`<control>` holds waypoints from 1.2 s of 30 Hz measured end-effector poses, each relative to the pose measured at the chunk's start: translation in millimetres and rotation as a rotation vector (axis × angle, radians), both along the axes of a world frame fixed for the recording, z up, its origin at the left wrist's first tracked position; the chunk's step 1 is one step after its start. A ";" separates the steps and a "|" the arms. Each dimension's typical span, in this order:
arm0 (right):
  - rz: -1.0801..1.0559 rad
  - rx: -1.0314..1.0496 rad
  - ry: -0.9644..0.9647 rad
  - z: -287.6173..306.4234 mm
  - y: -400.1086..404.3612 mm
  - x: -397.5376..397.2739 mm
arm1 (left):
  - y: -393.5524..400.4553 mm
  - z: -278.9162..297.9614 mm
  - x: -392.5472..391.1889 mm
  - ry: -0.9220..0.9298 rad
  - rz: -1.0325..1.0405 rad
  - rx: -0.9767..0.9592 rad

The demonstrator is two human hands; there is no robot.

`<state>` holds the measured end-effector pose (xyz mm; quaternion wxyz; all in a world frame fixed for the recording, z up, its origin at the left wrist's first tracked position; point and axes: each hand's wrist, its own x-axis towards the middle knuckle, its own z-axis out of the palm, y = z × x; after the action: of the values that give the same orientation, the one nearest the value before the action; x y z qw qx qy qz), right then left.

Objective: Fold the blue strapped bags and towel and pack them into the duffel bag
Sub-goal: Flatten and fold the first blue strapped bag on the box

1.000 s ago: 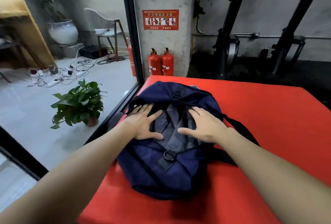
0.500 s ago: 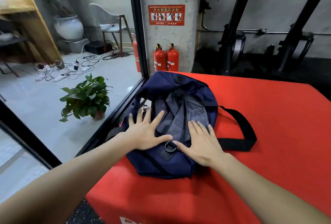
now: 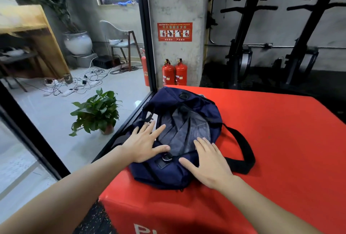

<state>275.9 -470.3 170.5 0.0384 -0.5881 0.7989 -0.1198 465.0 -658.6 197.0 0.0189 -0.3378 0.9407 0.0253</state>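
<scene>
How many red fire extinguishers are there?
3. Two fire extinguishers stand side by side at the foot of the concrete pillar, beyond the red mat. A third stands behind the black frame, partly hidden.

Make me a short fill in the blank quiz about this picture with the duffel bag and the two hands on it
1. The navy duffel bag lies on a padded surface coloured ____.
2. The left hand and right hand both rest on the bag with fingers ____.
3. The bag's black strap loops out toward the person's ____ side.
4. By the concrete pillar stand two red fire ____.

Missing words: red; straight; right; extinguishers
</scene>
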 end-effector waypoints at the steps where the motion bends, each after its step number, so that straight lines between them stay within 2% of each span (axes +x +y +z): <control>1: -0.002 -0.023 -0.018 3.6 10.7 -1.8 | 7.9 4.1 -2.5 0.014 -0.015 -0.009; 9: -0.138 -0.046 -0.052 38.2 109.9 -27.9 | 102.7 43.2 -43.1 0.092 -0.112 0.029; 14: -0.277 -0.035 -0.005 49.5 196.8 -62.9 | 180.4 52.2 -98.2 0.109 -0.242 0.033; 24: -0.736 -0.001 -0.029 46.6 444.6 -164.2 | 418.2 48.0 -285.3 0.121 -0.749 0.005; 30: -0.960 0.096 -0.065 22.2 582.8 -215.6 | 560.5 22.7 -376.2 0.068 -0.998 -0.025; 36: -1.033 0.189 -0.098 -18.9 663.5 -250.3 | 647.7 -33.1 -434.0 -0.097 -1.049 0.017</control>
<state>25.6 193.2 151.6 0.0644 -0.1053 0.9893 -0.0777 31.0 -10.9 163.9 0.0755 0.1781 0.9811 0.0043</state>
